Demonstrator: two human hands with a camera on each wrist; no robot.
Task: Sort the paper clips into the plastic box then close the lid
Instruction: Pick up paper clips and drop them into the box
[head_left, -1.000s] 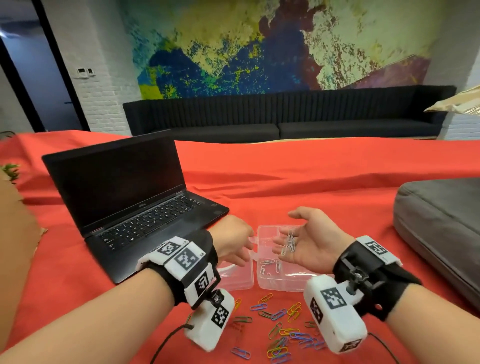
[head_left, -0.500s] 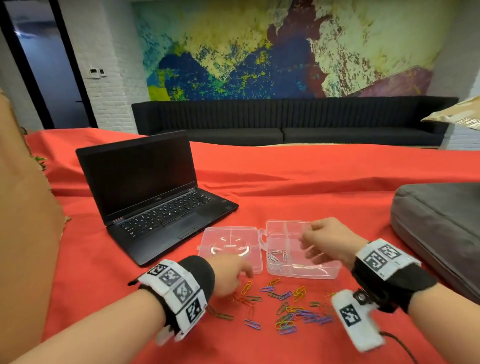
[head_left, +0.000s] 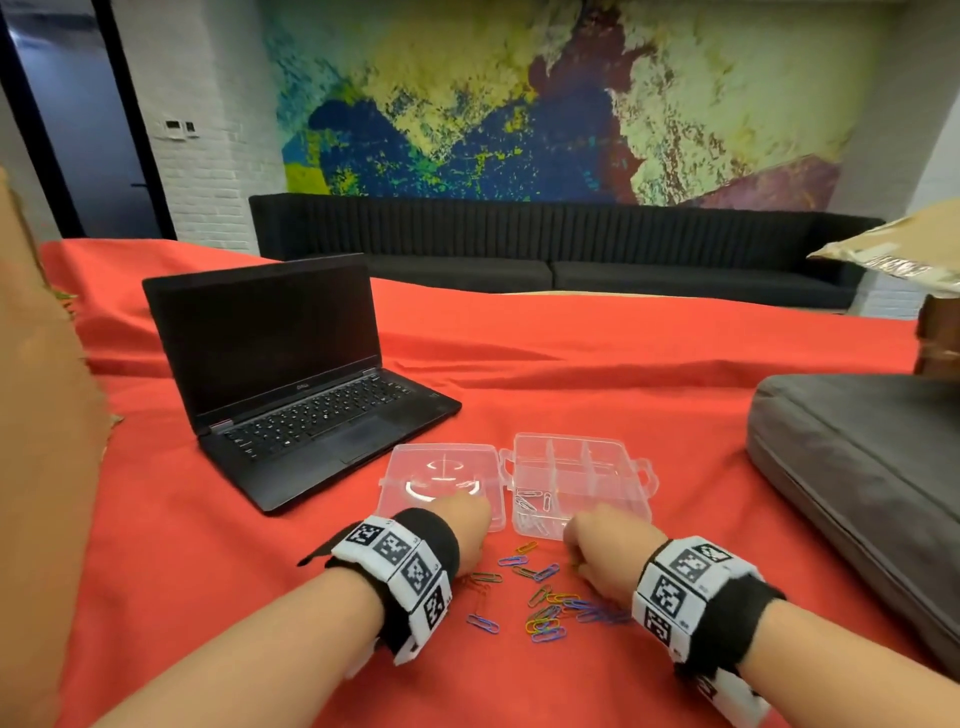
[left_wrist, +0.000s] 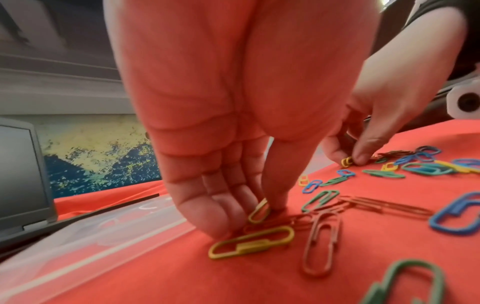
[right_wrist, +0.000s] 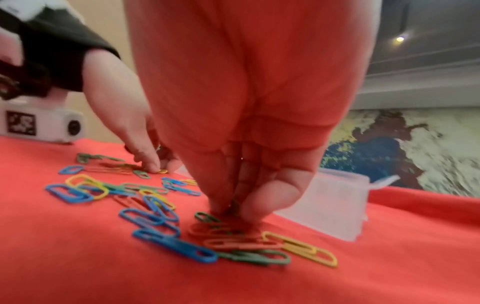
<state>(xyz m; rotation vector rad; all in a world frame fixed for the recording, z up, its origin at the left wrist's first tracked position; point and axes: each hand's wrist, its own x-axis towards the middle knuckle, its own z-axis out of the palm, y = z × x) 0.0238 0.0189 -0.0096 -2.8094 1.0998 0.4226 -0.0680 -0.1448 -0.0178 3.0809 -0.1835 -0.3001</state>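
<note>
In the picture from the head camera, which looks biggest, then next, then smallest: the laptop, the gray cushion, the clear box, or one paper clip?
1. Laptop and gray cushion: both look big, and the cushion runs out of the picture, so I can't rank them.
2. Clear box, with its lid open.
3. One paper clip.

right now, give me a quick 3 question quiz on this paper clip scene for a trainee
1. True or false: the lid of the plastic box is shut.
2. What colour clip does the left hand pinch? A) yellow B) blue C) green
3. The clips already in the box lie in the near-____ compartment.

Key:
1. False. It lies open flat, left of the box.
2. A. Thumb and fingers pinch a yellow clip above the red cloth.
3. Left. The silver clips lie there; the right hand is at the loose pile.
</note>
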